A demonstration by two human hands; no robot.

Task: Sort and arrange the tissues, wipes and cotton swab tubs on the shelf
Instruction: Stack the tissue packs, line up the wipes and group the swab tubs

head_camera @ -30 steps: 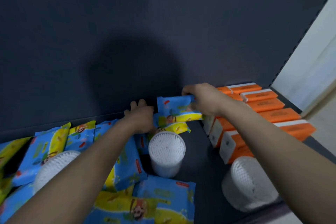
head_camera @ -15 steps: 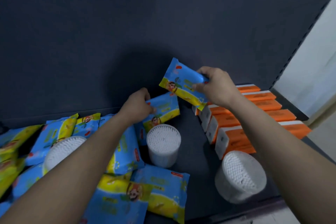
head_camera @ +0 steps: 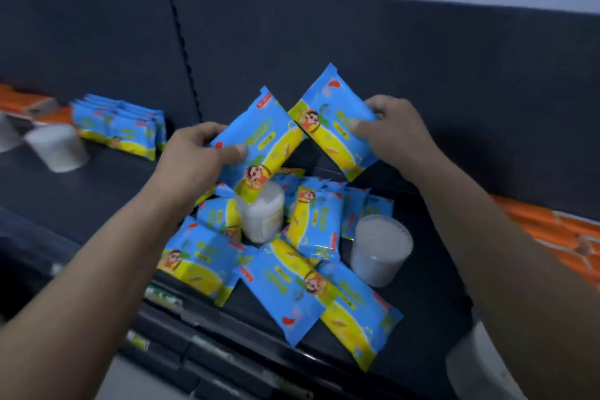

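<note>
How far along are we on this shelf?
Done: a row of wipes stands lined up at the back left. In hand: the left hand grips one pack, the right hand another pack. Left: the loose pile, a swab tub inside it and a second tub at its right edge.

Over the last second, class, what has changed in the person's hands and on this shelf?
The right hand lifted its wipes pack off the shelf first. The left hand then gripped a second pack and raised it too. Both are now held tilted above the loose packs. Those packs, the cotton swab tubs and the orange tissue boxes stayed on the shelf.
</note>
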